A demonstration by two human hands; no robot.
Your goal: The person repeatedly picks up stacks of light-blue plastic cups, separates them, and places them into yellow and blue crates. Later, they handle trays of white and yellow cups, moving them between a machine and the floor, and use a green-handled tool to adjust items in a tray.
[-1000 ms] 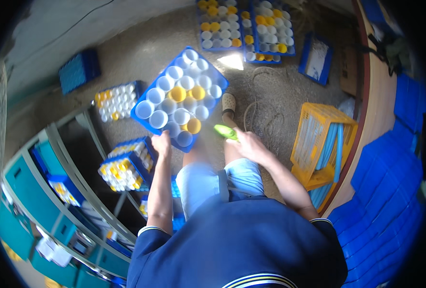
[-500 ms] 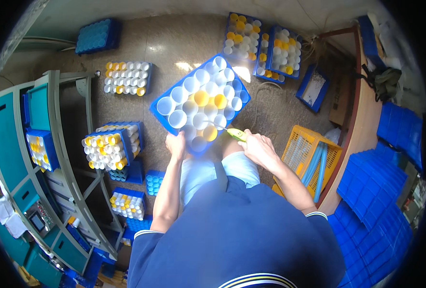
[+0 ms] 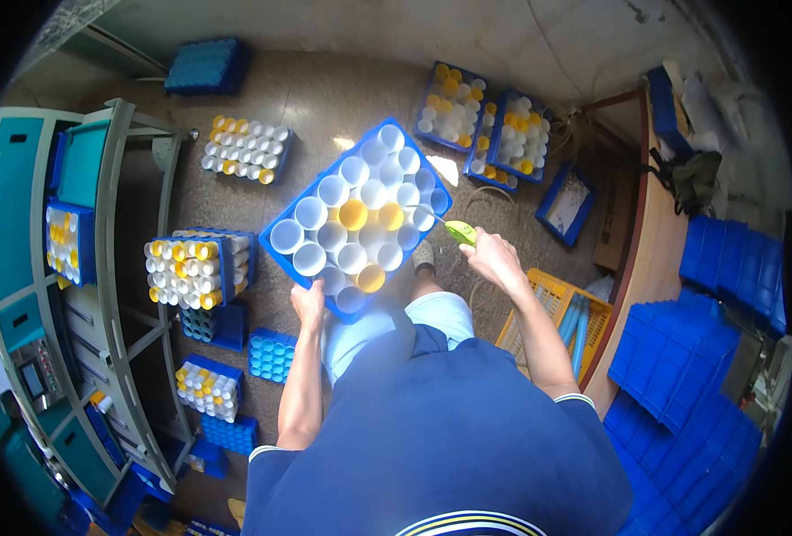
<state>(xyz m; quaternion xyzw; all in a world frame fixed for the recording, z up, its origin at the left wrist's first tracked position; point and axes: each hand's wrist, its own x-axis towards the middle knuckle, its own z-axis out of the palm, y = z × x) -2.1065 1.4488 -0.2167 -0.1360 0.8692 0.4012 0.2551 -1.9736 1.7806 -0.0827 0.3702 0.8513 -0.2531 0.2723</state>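
Observation:
A blue crate (image 3: 281, 257) of white and yellow tubes, open ends up, is held tilted in front of me. My left hand (image 3: 308, 305) is closed on its near edge, thumb on the rim. My right hand (image 3: 496, 263) is wrapped round a tool with a yellow-green handle (image 3: 461, 233) and a thin metal shaft. The shaft reaches over the crate's right side, close to a yellow tube (image 3: 390, 215); whether its tip touches a tube I cannot tell. Other yellow tubes sit among the white ones, one of them (image 3: 371, 278) close to the near corner.
More tube-filled crates stand on the floor at the far left (image 3: 246, 147), left (image 3: 199, 268) and far right (image 3: 521, 134). A grey-and-teal machine (image 3: 20, 188) runs along the left. At right are a yellow basket (image 3: 539, 308) with blue tubes and stacked blue crates (image 3: 673, 348).
The crate and my left hand have shifted slightly left. The tool's tip has moved from the near right of the crate up along its right side, and my right hand has moved slightly right.

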